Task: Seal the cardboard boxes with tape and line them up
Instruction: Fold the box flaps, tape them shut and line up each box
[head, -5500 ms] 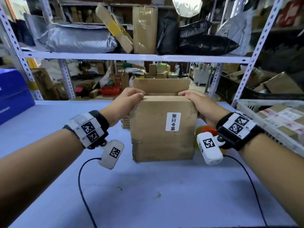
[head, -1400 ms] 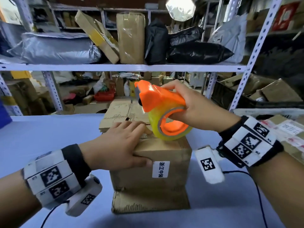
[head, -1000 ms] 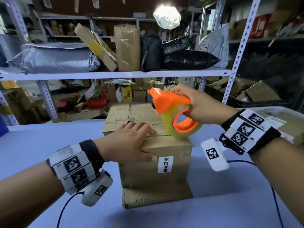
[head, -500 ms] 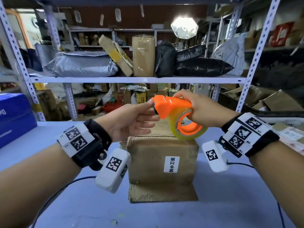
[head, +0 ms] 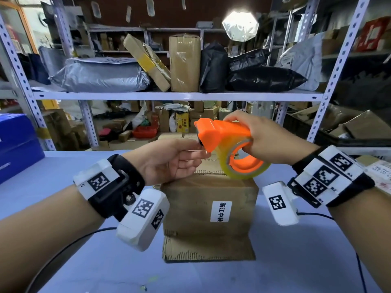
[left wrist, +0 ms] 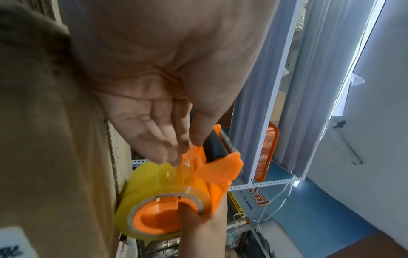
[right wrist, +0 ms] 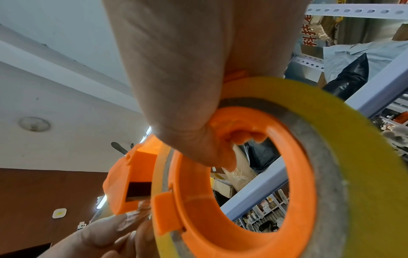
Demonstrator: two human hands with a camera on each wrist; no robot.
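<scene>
Head view, from the left: the left hand [head: 169, 161] hovers over the cardboard box [head: 209, 210], thumb and fingertips pinching the clear loose tape end [left wrist: 187, 162] at the mouth of the orange tape dispenser [head: 220, 132]. To the right, the right hand [head: 260, 138] grips that dispenser, fingers curled through the core of its yellowish tape roll [head: 245, 168], held just above the box top. The box stands on the blue table [head: 296, 261], a white label [head: 220, 211] on its near face.
</scene>
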